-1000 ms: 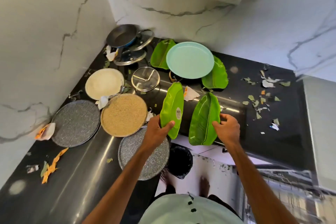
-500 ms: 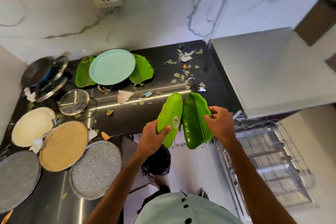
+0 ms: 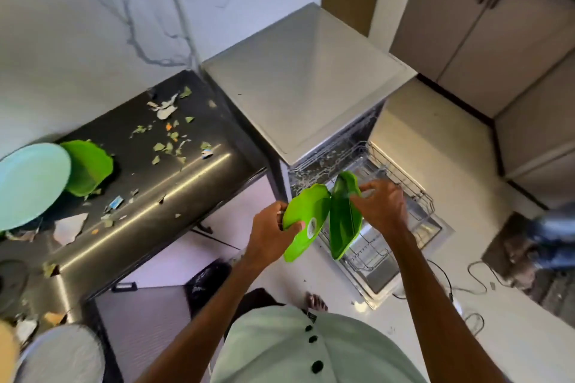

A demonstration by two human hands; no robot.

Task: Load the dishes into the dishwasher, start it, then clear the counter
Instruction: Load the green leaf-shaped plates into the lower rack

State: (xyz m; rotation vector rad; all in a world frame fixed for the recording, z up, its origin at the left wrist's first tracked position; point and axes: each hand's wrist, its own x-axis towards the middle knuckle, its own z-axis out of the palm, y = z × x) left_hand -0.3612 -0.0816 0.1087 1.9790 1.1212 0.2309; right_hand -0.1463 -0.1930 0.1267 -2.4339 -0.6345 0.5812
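Note:
My left hand (image 3: 270,228) grips a bright green leaf-shaped plate (image 3: 306,221) by its left edge, its underside with a round sticker facing me. My right hand (image 3: 381,208) holds a second, darker-looking green leaf plate (image 3: 342,221) on edge beside the first. Both plates hang above the pulled-out lower wire rack (image 3: 401,214) of the open steel dishwasher (image 3: 308,78). On the black counter (image 3: 174,183) at the left remain a pale teal round plate (image 3: 28,183) and another green leaf plate (image 3: 90,168) partly under it.
Torn leaf and paper scraps (image 3: 168,140) litter the counter. Grey speckled and tan plates (image 3: 59,354) show at the lower left edge. A black bin (image 3: 208,283) stands below the counter. Cables (image 3: 466,289) trail on the white floor at right, near grey cabinets (image 3: 485,34).
I have turned right, away from the counter. Both hands carried the two green leaf plates from the counter's edge to above the dishwasher's lower rack.

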